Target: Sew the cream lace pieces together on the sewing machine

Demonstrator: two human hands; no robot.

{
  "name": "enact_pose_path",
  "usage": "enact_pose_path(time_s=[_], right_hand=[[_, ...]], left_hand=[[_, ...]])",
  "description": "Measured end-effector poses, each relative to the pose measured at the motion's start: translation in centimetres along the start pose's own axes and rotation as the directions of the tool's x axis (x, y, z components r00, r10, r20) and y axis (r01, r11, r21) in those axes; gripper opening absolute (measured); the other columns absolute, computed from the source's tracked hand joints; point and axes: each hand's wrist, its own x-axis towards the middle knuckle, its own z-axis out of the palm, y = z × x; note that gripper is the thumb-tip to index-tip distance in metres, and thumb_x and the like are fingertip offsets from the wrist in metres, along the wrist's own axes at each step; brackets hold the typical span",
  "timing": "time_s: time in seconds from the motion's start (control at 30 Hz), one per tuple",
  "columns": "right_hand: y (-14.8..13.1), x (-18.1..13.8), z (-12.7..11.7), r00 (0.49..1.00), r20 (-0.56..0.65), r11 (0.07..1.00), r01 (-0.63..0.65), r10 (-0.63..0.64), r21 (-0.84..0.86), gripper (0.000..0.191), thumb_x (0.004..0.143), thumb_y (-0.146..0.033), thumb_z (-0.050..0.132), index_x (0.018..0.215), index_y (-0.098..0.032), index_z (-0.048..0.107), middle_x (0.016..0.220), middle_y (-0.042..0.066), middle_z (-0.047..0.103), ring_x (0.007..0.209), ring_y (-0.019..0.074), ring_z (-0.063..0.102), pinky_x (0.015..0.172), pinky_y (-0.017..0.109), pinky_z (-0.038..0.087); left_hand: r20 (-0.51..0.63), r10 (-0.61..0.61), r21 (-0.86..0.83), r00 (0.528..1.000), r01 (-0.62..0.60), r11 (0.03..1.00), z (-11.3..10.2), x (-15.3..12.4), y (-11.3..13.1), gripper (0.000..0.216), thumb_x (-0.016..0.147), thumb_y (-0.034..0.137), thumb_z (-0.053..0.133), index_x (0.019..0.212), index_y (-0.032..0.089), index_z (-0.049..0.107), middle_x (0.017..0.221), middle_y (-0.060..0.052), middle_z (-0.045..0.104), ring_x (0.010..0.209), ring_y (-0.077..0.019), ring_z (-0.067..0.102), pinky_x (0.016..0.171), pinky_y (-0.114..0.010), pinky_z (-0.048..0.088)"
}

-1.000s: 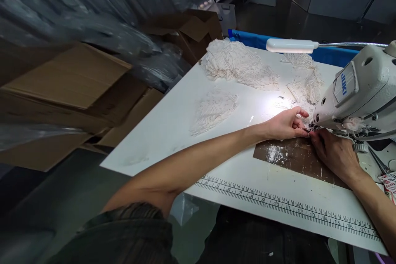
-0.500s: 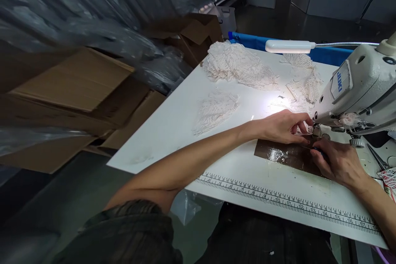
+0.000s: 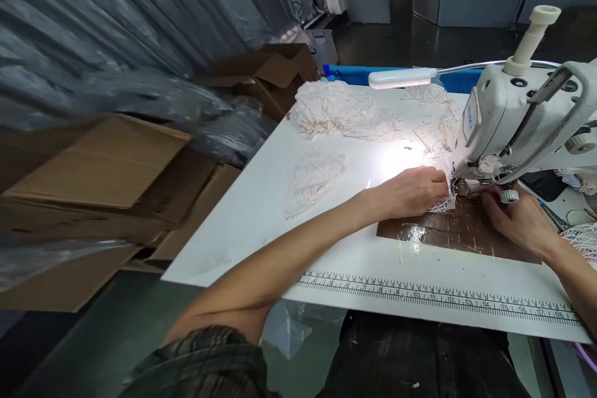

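A white sewing machine [image 3: 517, 118] stands at the right of the white table [image 3: 261, 199]. My left hand [image 3: 410, 191] reaches across the table and its fingers are closed on a piece of cream lace [image 3: 443, 202] just left of the needle. My right hand [image 3: 517, 217] lies on the brown taped patch [image 3: 448, 233] under the machine head. Its fingers curl toward the presser foot, and what they hold is hidden.
A heap of cream lace [image 3: 340, 112] lies at the table's back, a smaller lace piece [image 3: 312, 180] in the middle. A lamp bar [image 3: 401, 78] lights the needle area. A printed ruler [image 3: 438, 298] runs along the front edge. Cardboard boxes [image 3: 102, 168] stand at the left.
My view has swung so the machine shows more fully. My left hand now grips the lace beside the needle. My right hand has moved up closer to the presser foot.
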Motion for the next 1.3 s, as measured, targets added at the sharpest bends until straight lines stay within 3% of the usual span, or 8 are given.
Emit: enact_pose_path(time_s=[0.1, 0.23, 0.5, 0.7, 0.8, 0.93, 1.13, 1.3], right_hand=[[-1.1, 0.5, 0.6, 0.99, 0.102, 0.982, -0.117, 0.102, 0.148, 0.025, 0.085, -0.036, 0.042, 0.082, -0.021, 0.062, 0.073, 0.007, 0.067, 0.061, 0.0211, 0.057, 0.056, 0.032, 0.043], [-1.2, 0.3, 1.4, 0.985, 0.055, 0.967, -0.168, 0.161, 0.191, 0.026, 0.084, -0.038, 0.041, 0.082, -0.022, 0.062, 0.075, 0.008, 0.068, 0.066, 0.0237, 0.061, 0.058, 0.033, 0.043], [-1.1, -0.7, 1.7, 0.967, 0.095, 0.958, -0.248, 0.236, 0.146, 0.027, 0.081, -0.04, 0.044, 0.087, -0.021, 0.062, 0.076, 0.01, 0.068, 0.066, 0.0255, 0.063, 0.054, 0.032, 0.041], [-1.3, -1.0, 1.8, 0.971, 0.053, 0.958, -0.238, 0.233, 0.161, 0.035, 0.084, -0.047, 0.041, 0.08, -0.019, 0.061, 0.07, 0.009, 0.063, 0.055, 0.0203, 0.056, 0.048, 0.031, 0.036], [-1.3, -1.2, 1.8, 0.985, 0.036, 0.968, -0.174, 0.17, 0.18, 0.039, 0.089, -0.047, 0.041, 0.086, -0.017, 0.066, 0.077, 0.01, 0.065, 0.063, 0.0217, 0.06, 0.053, 0.031, 0.042], [-1.3, -1.6, 2.0, 1.0, -0.018, 0.977, 0.007, -0.004, 0.212, 0.037, 0.095, -0.039, 0.04, 0.105, -0.022, 0.071, 0.105, 0.01, 0.066, 0.081, 0.0211, 0.065, 0.065, 0.032, 0.05], [-1.1, -1.6, 2.4, 0.974, -0.059, 0.973, 0.224, -0.22, 0.063, 0.034, 0.095, -0.031, 0.043, 0.11, -0.023, 0.073, 0.101, 0.011, 0.063, 0.078, 0.0204, 0.061, 0.06, 0.03, 0.049], [-1.2, -1.6, 2.4, 0.972, 0.018, 0.972, 0.234, -0.234, -0.035, 0.038, 0.096, -0.03, 0.04, 0.12, -0.025, 0.069, 0.101, 0.011, 0.062, 0.073, 0.0199, 0.057, 0.057, 0.03, 0.046]], left_hand=[[-0.035, 0.068, -0.145, 0.997, -0.073, 0.987, 0.9, -0.1, -0.1, 0.02, 0.098, 0.019, 0.049, 0.107, 0.015, 0.067, 0.104, -0.008, 0.067, 0.092, -0.015, 0.063, 0.077, -0.026, 0.053], [-0.123, 0.066, -0.214, 0.99, -0.091, 0.972, 2.1, -0.1, -0.4, 0.022, 0.1, 0.019, 0.045, 0.1, 0.015, 0.067, 0.099, -0.008, 0.067, 0.092, -0.0145, 0.063, 0.08, -0.028, 0.055], [-0.185, 0.13, -0.163, 0.974, -0.161, 0.973, 2.5, -0.2, -0.7, 0.02, 0.099, 0.019, 0.046, 0.105, 0.011, 0.064, 0.102, -0.01, 0.065, 0.094, -0.0148, 0.063, 0.084, -0.027, 0.056], [-0.27, 0.123, -0.122, 0.955, -0.161, 0.979, 3.0, -0.1, -0.9, 0.025, 0.101, 0.023, 0.042, 0.094, 0.013, 0.065, 0.092, -0.007, 0.067, 0.084, -0.0148, 0.064, 0.072, -0.026, 0.056], [-0.344, 0.104, -0.156, 0.933, -0.166, 0.974, 3.4, 0.0, -0.8, 0.026, 0.101, 0.023, 0.043, 0.091, 0.013, 0.064, 0.087, -0.006, 0.067, 0.08, -0.0131, 0.063, 0.07, -0.025, 0.055], [-0.361, 0.138, -0.101, 0.922, -0.186, 0.977, 3.6, -0.1, -0.8, 0.027, 0.101, 0.023, 0.042, 0.091, 0.013, 0.065, 0.091, -0.007, 0.068, 0.081, -0.0129, 0.064, 0.071, -0.025, 0.055], [-0.271, 0.182, 0.103, 0.945, -0.16, 0.982, 3.7, -0.1, -0.6, 0.031, 0.101, 0.02, 0.04, 0.088, 0.016, 0.067, 0.094, -0.005, 0.07, 0.072, -0.012, 0.059, 0.07, -0.029, 0.052], [-0.196, 0.21, 0.2, 0.958, -0.17, 0.965, 3.2, -0.1, -0.3, 0.035, 0.1, 0.015, 0.037, 0.081, 0.017, 0.066, 0.095, -0.006, 0.07, 0.071, -0.0124, 0.057, 0.069, -0.03, 0.048]])
